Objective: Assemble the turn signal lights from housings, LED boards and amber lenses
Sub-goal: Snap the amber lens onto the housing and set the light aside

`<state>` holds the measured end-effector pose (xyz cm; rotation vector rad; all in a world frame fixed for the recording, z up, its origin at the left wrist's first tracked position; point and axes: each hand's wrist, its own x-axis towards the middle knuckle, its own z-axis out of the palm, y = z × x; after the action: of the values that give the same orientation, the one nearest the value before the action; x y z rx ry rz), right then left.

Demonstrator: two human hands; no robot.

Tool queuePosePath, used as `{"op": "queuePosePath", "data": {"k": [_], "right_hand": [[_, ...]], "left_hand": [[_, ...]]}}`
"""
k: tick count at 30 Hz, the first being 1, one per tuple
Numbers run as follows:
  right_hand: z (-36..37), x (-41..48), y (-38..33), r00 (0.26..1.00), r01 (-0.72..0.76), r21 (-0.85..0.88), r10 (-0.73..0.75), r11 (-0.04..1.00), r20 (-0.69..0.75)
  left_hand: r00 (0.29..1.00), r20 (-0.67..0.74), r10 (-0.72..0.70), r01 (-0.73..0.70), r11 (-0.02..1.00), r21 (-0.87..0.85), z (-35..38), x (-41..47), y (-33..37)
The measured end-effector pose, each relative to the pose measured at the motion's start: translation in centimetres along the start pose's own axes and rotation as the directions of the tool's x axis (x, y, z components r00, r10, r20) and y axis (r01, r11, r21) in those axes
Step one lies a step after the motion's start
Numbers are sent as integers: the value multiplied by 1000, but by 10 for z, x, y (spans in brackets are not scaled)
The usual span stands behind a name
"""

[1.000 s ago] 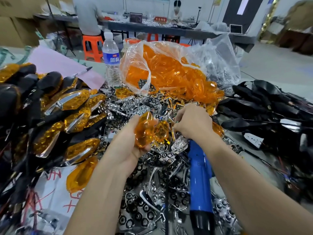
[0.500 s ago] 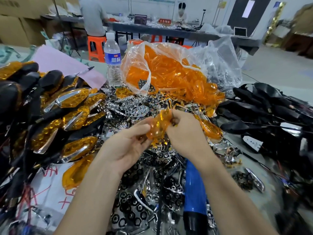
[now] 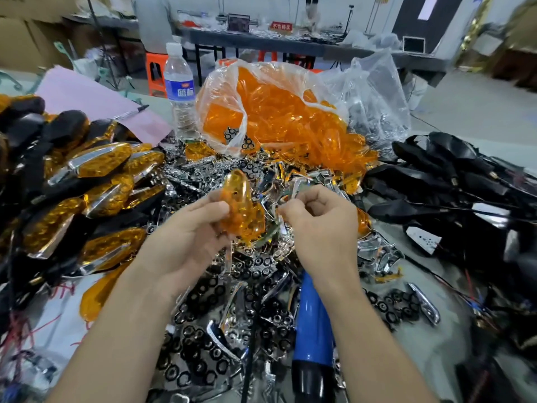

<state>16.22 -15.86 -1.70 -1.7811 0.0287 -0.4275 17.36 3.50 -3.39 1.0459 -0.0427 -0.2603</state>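
Three heaps ring the hands on the counter (image 3: 430, 266). Left of the left hand (image 3: 186, 228) lie assembled lights (image 3: 96, 181) with amber faces and chrome trim; the pile is cut off by the frame edge. Right of the right hand (image 3: 322, 225) lie black housings (image 3: 450, 175) with trailing wires, blurred toward the edge. Beneath and ahead of both hands lie chrome reflector pieces (image 3: 232, 330), single parts hard to separate.

Beyond the hands, a clear plastic bag (image 3: 223, 82) opens toward them, filled with loose amber lenses (image 3: 276, 112) that spill at its mouth. A second clear bag (image 3: 374, 106) behind it holds small chrome parts, only dimly seen. Under the right forearm lies a blue tool (image 3: 312, 324), its far end hidden by the wrist. Beyond the left hand, a water bottle (image 3: 178, 88) stands upright.

The left hand grips the held lenses (image 3: 241, 210), amber and apparently nested, upright between thumb and fingers. The right hand, fingers curled, pinches a chrome-and-green part (image 3: 297, 183) whose identity cannot be told.

Half a second earlier both hands met on the held lenses; now the right hand is just beside them, apart.
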Motion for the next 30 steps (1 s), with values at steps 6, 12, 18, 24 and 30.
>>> {"op": "queuePosePath", "data": {"k": [6, 12, 18, 24, 30], "right_hand": [[-5, 5, -5, 949, -80, 7, 74, 997, 307], [-13, 7, -10, 899, -113, 99, 59, 989, 433], [-11, 7, -10, 941, -88, 58, 64, 994, 333], [-9, 5, -5, 972, -39, -17, 42, 999, 230], [-9, 7, -5, 978, -48, 77, 31, 996, 208]], "left_hand": [[957, -271, 100, -84, 994, 71, 18, 8, -14], [950, -240, 199, -112, 936, 334, 27, 3, -19], [974, -108, 201, -135, 890, 436, 30, -3, -21], [965, -135, 225, -161, 914, 373, 31, -4, -19], [971, -143, 189, -156, 964, 215, 32, -2, -17]]}}
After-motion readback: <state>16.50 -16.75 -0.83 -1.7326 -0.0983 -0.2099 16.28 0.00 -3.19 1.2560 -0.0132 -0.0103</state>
